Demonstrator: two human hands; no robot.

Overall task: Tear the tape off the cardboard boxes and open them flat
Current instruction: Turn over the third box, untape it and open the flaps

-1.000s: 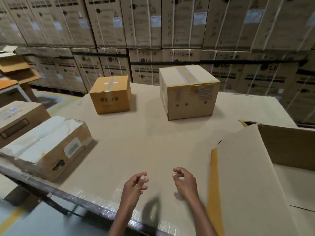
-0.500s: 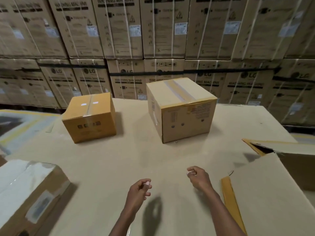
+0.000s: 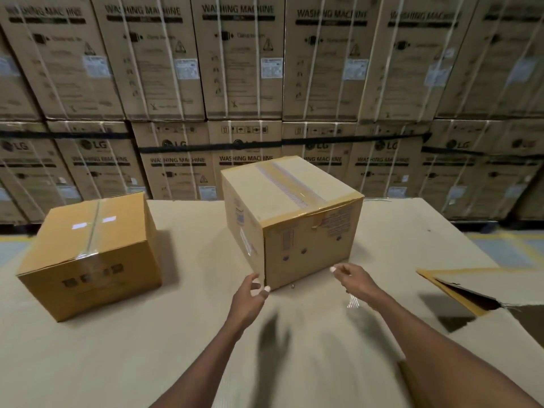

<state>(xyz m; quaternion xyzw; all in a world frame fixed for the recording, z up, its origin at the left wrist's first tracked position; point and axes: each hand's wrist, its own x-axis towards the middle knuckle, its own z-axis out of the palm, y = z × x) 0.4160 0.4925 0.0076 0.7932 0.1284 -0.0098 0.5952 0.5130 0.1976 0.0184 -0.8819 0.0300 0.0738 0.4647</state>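
A sealed pale cardboard box [image 3: 306, 242] stands in the middle of the work surface, tape [image 3: 290, 184] running along its top seam. My left hand [image 3: 250, 293] is at the box's near bottom corner, fingers loosely curled, holding nothing. My right hand [image 3: 353, 279] hovers just in front of the box's near face, fingers relaxed, with a small scrap of clear tape [image 3: 352, 301] hanging below it. A smaller orange-brown sealed box [image 3: 88, 260] with clear tape on top sits to the left, apart from both hands.
The work surface [image 3: 191, 334] is covered in flat cardboard. An opened box with a raised flap [image 3: 471, 285] lies at the right edge. A wall of stacked washing machine cartons [image 3: 241, 69] stands behind the table.
Both hands have reached forward from the near edge to the pale box. The view has moved closer and right; the left-side boxes have left the frame.
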